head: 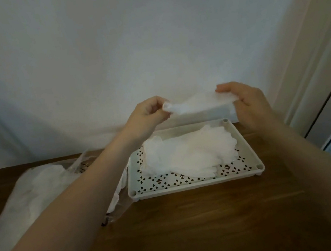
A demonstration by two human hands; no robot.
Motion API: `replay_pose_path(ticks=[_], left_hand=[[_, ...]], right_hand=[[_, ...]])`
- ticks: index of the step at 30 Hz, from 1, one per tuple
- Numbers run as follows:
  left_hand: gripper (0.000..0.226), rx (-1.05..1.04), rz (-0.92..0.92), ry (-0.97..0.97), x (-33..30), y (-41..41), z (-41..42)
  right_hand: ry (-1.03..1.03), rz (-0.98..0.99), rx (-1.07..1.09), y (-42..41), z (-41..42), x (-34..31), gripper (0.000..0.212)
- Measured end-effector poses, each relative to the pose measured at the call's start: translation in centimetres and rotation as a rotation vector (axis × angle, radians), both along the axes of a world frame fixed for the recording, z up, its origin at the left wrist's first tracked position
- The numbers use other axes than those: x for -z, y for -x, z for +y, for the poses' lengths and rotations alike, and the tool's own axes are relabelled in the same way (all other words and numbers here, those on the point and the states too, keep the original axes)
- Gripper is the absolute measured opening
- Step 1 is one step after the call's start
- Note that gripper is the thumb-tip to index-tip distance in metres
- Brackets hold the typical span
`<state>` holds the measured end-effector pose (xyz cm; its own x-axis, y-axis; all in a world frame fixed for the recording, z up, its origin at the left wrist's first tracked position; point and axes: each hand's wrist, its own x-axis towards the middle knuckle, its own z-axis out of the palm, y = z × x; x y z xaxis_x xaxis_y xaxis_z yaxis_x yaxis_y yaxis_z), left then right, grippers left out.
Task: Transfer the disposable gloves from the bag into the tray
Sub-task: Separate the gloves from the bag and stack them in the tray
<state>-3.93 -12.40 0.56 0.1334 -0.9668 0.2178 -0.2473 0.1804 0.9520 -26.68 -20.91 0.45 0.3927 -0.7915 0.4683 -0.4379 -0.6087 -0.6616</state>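
While a pile of translucent disposable gloves (189, 156) already lies in the cream perforated tray (249, 151), one more glove (198, 104) is stretched flat in the air above the tray's far edge, held between both hands. The left hand (147, 112) pinches the cuff end with curled fingers and thumb; the right hand (244, 97) grips the finger end, thumb on top and fingers curled beneath it. The tray stands on a dark wooden table (196, 218), against a pale wall (147, 41).

The task looks well under way but not finished. Several gloves are in the tray, stacked roughly in the same direction, and the held one seems ready to go down onto them. The clear plastic bag (29, 190) lies on the table to the left of the tray, partly behind the left forearm, and still looks whitish and full, so more gloves probably remain inside; how many cannot be told.
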Motion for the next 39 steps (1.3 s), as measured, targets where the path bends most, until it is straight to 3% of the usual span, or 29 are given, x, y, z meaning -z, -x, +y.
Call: replay_pose_path(ticks=[5, 7, 9, 12, 14, 16, 18, 21, 25, 30, 32, 35, 37, 39], left_hand=[[0.021, 0.070, -0.599, -0.213, 4.2, -2.1, 1.9], [0.020, 0.095, -0.767, -0.276, 4.9, -2.2, 2.4], [0.019, 0.098, -0.843, -0.306, 5.1, -2.1, 2.7], [0.020, 0.117, -0.805, -0.357, 4.9, -1.8, 3.1], [0.025, 0.124, -0.824, -0.362, 4.9, -1.5, 3.1], [0.031, 0.108, -0.904, -0.346, 5.1, -1.3, 2.8], [0.039, 0.094, -1.012, -0.322, 5.6, -1.1, 2.6], [0.041, 0.062, -1.123, -0.309, 6.1, -0.9, 2.3], [0.033, 0.014, -1.163, -0.287, 6.7, -0.9, 2.1], [0.037, 0.017, -1.250, -0.372, 7.6, -1.3, 1.9], [0.038, 0.013, -1.283, -0.406, 7.7, -1.3, 1.9], [0.045, 0.000, -1.292, -0.428, 7.7, -1.2, 1.9], [0.051, -0.011, -1.305, -0.440, 7.8, -1.2, 2.1], [0.056, -0.020, -1.319, -0.457, 7.9, -1.4, 2.3]], right_hand=[[0.205, 0.964, -0.073, 0.6, 2.2, 5.0, 0.042], [0.201, 1.184, -0.075, 0.5, 3.2, 5.4, 0.044], [0.134, 1.186, -0.055, 0.4, 4.0, 5.1, 0.053], [0.198, 0.868, 0.008, -0.8, 4.6, 4.2, 0.078], [0.330, 0.721, 0.024, -2.6, 4.9, 3.9, 0.067], [0.364, 0.829, -0.047, -4.5, 4.9, 4.1, 0.038], [0.296, 1.011, -0.185, -6.2, 4.8, 5.2, 0.030], [0.273, 1.205, -0.188, -6.6, 4.1, 5.6, 0.034], [0.286, 1.340, 0.017, -5.0, 4.0, 5.0, 0.053], [0.051, 1.262, 0.340, -3.1, 6.4, 4.3, 0.078], [0.143, 1.172, 0.389, -3.5, 7.0, 3.7, 0.073], [0.219, 0.978, 0.123, -5.3, 6.4, 4.7, 0.064], [0.105, 1.051, -0.150, -6.7, 6.0, 6.6, 0.067], [-0.083, 1.114, -0.238, -7.0, 5.2, 8.5, 0.069]])
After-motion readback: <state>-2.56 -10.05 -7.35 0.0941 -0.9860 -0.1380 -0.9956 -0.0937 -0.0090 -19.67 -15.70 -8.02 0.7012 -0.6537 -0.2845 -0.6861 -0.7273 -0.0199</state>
